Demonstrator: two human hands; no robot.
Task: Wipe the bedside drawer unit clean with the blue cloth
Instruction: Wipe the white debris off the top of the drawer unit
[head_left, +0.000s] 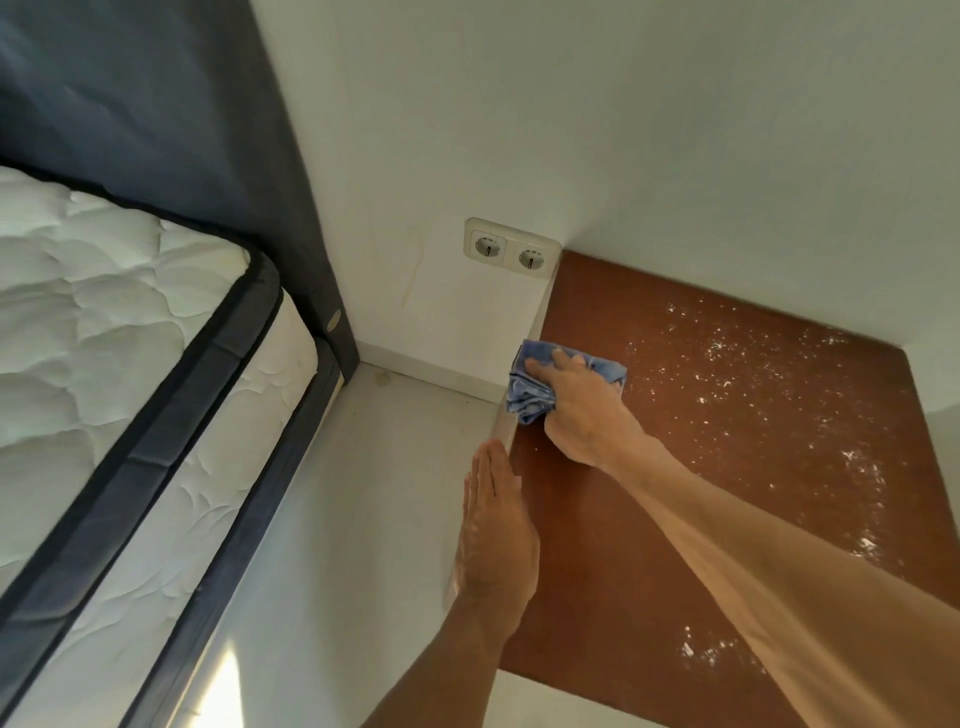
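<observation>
The bedside drawer unit shows its reddish-brown top, sprinkled with white dust and crumbs mostly on the right half. My right hand presses the crumpled blue cloth onto the top's far left edge, near the wall. My left hand lies flat with fingers straight and together along the unit's left edge, holding nothing. Only the top surface and a thin white left side of the unit are visible; the drawers are hidden.
A double wall socket sits just above the unit's back left corner. A white quilted mattress on a dark bed frame fills the left. A strip of pale floor runs between bed and unit. White walls close the corner.
</observation>
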